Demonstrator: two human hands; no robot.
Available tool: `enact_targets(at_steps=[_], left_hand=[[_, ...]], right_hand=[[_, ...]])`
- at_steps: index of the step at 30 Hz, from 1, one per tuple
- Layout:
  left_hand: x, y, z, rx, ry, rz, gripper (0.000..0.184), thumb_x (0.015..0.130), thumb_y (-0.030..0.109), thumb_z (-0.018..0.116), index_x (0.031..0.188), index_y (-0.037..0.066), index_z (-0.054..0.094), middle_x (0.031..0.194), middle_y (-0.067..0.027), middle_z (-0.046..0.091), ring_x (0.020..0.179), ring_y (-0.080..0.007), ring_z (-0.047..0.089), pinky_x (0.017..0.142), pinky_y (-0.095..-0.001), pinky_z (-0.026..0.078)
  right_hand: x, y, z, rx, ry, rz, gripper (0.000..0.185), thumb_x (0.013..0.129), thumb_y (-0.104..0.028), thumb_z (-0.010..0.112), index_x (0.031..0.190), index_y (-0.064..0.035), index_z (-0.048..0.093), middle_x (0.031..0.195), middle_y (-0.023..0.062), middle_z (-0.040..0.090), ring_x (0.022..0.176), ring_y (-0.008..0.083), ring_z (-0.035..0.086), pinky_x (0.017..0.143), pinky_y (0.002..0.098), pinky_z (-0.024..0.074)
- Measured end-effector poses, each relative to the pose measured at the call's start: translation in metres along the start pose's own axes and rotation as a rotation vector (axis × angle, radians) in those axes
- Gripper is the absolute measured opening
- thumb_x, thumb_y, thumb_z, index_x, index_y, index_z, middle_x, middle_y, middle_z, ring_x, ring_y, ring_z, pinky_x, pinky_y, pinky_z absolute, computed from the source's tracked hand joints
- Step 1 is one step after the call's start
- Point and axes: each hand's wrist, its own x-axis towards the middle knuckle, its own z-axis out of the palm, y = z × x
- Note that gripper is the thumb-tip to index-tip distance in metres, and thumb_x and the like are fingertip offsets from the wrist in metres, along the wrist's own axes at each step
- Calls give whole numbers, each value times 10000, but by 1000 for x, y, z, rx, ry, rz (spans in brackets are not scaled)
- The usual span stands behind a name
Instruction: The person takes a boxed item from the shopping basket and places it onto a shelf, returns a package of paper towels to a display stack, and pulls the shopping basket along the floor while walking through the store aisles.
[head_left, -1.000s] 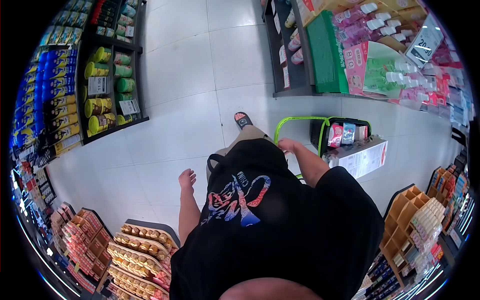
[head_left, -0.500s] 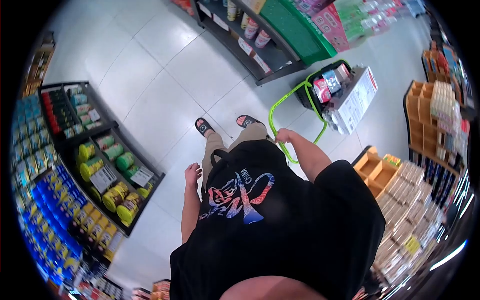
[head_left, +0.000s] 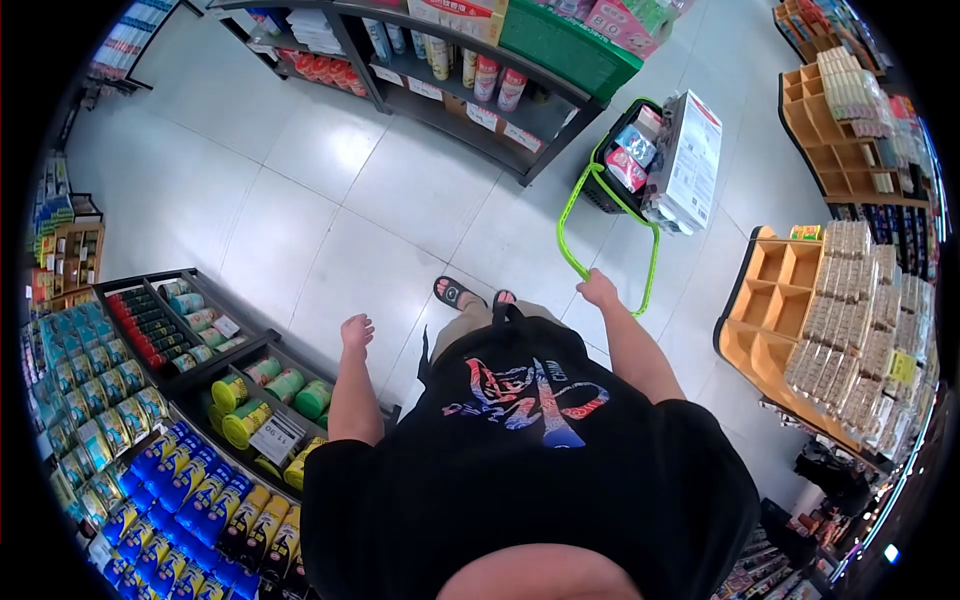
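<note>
My right hand [head_left: 598, 288] is closed round the bright green handle [head_left: 573, 245] of a black shopping basket [head_left: 603, 192], which stands on the floor ahead and to the right. Inside the basket lie a pink-and-white pack [head_left: 627, 170] and a blue pack [head_left: 637, 143]. A large white box [head_left: 688, 160] in clear wrapping leans at the basket's right side. Out to my left, above the floor, my left hand [head_left: 357, 331] hangs with its fingers partly curled and apart, holding nothing. The nearest goods to it are green and yellow canisters on a low shelf.
A dark shelf [head_left: 560, 140] with spray cans and a green bin [head_left: 570, 45] stands ahead. At the left is a low shelf of canisters [head_left: 245, 425] beside blue packs [head_left: 190, 480]. Wooden racks [head_left: 765, 310] stand at the right. Pale floor tiles [head_left: 350, 240] run between them.
The view has turned, so the canister shelf now sits lower left and the dark shelf spans the top. The basket has stayed with my right hand, and my feet have shifted.
</note>
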Motion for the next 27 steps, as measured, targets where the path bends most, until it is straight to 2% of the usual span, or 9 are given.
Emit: enact_targets(at_steps=[5,6,12,15,17,19,21,23,27], left_hand=[[-28,26,52,114,-197,184,328,830,254,550,1074,35,561,954,-73,610,795,-168,586,670,-294,457],[-48,29,65,96,-231,217,321,822,223,537,1065,17,573,910,-76,615,738,-146,573,612,-269,443],[-95,-20,86,472,-435,457,322,804,221,558,1006,-24,613,867,-99,625,752,-170,575,686,-284,462],[-99,-63,58,517,-422,452,312,802,220,564,983,-27,624,824,-99,629,735,-162,567,696,-290,459],[-120,-96,1,401,-390,383,302,789,208,569,963,-31,632,798,-99,630,733,-154,568,682,-291,457],[-99,-137,-38,489,-242,406,263,778,189,567,913,-23,642,710,-92,606,684,-140,567,610,-293,452],[-96,-161,-73,612,-195,171,230,767,187,566,855,-5,657,645,-91,585,621,-157,565,547,-310,443],[-101,-198,-141,803,-233,297,240,772,201,565,863,2,664,617,-93,578,572,-174,559,519,-308,442],[-39,-195,-125,653,-319,280,264,796,215,554,889,-10,656,630,-86,584,570,-157,552,516,-286,437]], right_hand=[[-57,-5,46,77,38,-19,452,702,-300,553,1071,-39,538,1045,212,601,998,359,568,870,441,435],[-67,-3,60,130,44,-20,441,702,-304,554,1062,-49,549,1035,209,605,996,357,569,868,441,436],[-116,-4,120,268,87,-61,388,717,-279,542,1047,-78,588,1020,186,616,987,344,575,867,432,438],[-107,4,173,316,101,-119,391,703,-297,593,1013,-59,608,995,184,619,963,335,581,834,401,458],[-142,-1,192,370,95,-144,384,696,-295,605,994,-53,617,984,186,621,956,334,583,828,397,462],[-150,1,207,400,65,-147,377,689,-292,617,975,-46,627,972,187,624,949,334,586,823,394,465],[-153,-1,216,437,71,-184,381,677,-289,636,958,-30,636,949,192,628,932,329,593,814,390,469],[-207,-9,224,440,100,-178,391,673,-300,642,949,-23,641,946,189,629,922,324,597,813,388,469],[-197,-4,251,418,-39,-189,403,671,-317,647,952,-28,646,980,177,629,941,313,594,820,379,468]])
